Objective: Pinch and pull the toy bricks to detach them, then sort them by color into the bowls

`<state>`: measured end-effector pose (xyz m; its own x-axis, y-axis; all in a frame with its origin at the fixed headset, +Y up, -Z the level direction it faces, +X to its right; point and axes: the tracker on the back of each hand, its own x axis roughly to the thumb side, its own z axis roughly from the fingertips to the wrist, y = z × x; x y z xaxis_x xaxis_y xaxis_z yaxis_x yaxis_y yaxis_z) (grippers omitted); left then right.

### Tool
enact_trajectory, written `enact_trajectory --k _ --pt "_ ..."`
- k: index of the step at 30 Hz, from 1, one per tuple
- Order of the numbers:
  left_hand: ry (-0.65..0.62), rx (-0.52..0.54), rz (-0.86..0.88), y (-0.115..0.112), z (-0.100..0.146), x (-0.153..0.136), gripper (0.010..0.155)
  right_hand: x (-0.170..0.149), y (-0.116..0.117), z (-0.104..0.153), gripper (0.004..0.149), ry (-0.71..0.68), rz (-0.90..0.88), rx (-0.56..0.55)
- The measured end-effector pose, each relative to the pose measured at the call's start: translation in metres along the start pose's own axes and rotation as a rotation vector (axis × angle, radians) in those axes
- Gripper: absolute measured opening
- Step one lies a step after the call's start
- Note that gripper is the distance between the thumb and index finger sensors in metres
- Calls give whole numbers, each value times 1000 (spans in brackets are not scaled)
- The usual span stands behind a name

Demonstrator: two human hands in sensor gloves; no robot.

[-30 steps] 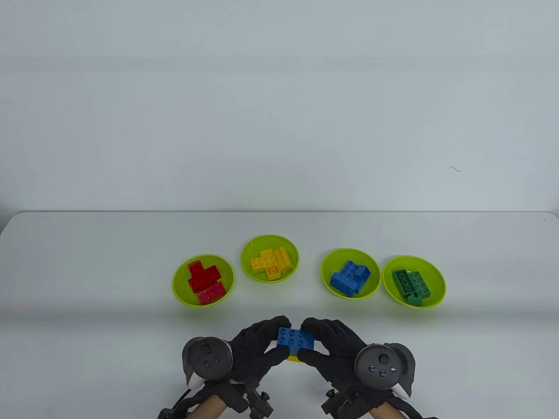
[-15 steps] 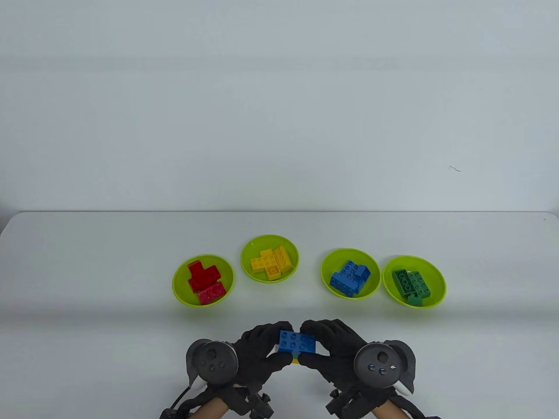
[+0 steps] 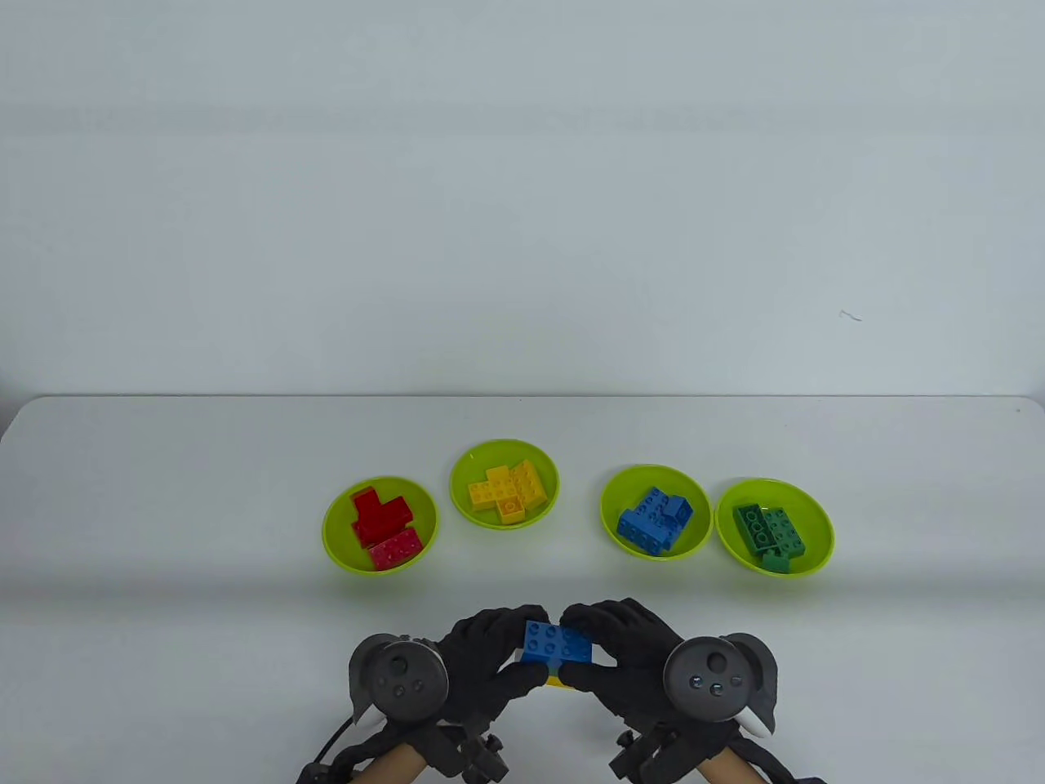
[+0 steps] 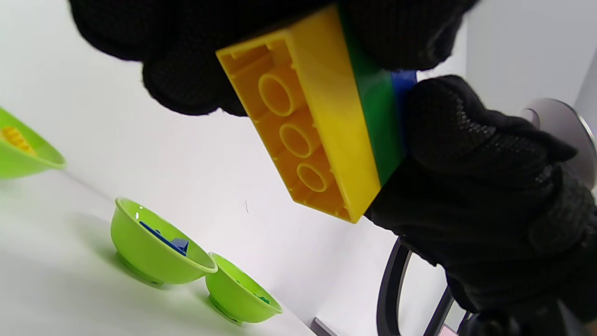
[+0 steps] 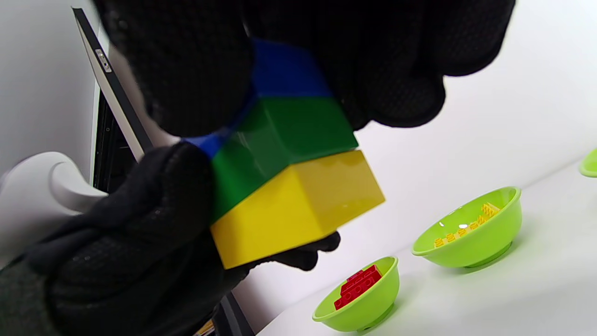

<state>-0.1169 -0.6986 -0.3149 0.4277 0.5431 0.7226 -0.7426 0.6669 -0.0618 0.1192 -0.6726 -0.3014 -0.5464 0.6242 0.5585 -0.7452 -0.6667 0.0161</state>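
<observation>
Both hands' fingers (image 3: 535, 614) clench a three-brick stack (image 4: 326, 126), blue on top, green between, yellow underneath, held above the counter (image 3: 163, 490). Beyond the fingertips, four bowls (image 3: 653, 478) already hold sorted bricks; this stack seems the last left to split
</observation>
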Motion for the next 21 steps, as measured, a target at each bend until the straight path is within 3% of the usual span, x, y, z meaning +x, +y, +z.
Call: enact_trajectory --k 9,15,21 --pt "104 4 135 -2 0 -3 67 6 0 1 59 -19 98 -9" --pt "-8 -7 -35 1 -2 6 68 -2 -4 -2 58 31 -26 37" --pt "108 -13 111 -2 -2 0 67 7 -2 0 58 -15 134 7"
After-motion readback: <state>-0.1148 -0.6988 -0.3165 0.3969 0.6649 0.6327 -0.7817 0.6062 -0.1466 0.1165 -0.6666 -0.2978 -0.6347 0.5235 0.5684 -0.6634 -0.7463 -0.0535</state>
